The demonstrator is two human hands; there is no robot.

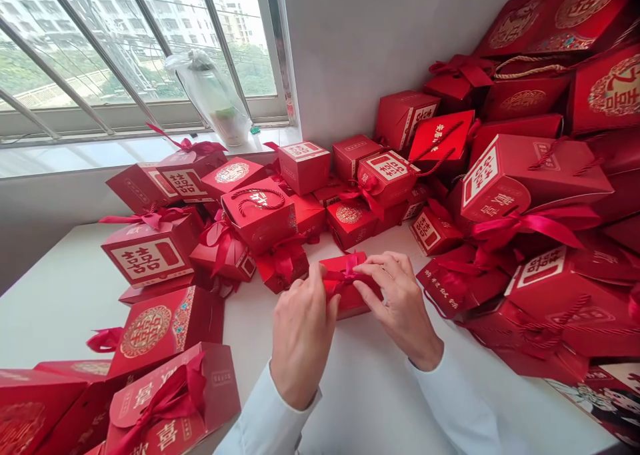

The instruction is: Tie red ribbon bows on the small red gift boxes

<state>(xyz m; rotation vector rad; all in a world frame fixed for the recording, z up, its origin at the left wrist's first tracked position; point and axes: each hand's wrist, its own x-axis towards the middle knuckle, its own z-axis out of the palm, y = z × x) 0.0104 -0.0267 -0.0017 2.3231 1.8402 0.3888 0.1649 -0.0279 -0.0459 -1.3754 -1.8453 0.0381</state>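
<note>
A white table (65, 295) filled the lower view, running up to a windowsill under a barred window (100, 48). Along the right side a tall heap of red gift boxes and bags (545, 141) rose against the grey wall, the biggest ones at the top with gold round emblems and rope handles. A looser spread of red boxes (260, 208) lay across the back of the table below the sill, many tied with red ribbons, and more red boxes (165, 375) sat at the near left corner. On the sill stood a clear plastic bag (213, 95) with something green and white inside.

Near the middle of the table, just in front of the spread, lay a small red gift box (350, 295), resting on the tabletop and tilted slightly. A red ribbon (347, 276) crossed its top in a knot or bow. Both hands came from white sleeves and met at this box. The left hand (303, 331) pinched the ribbon at the box's left end with thumb and forefinger. The right hand (400, 301) lay over the right end, its fingers closed on the ribbon beside the knot. The two hands were close together, nearly touching over the box.
</note>
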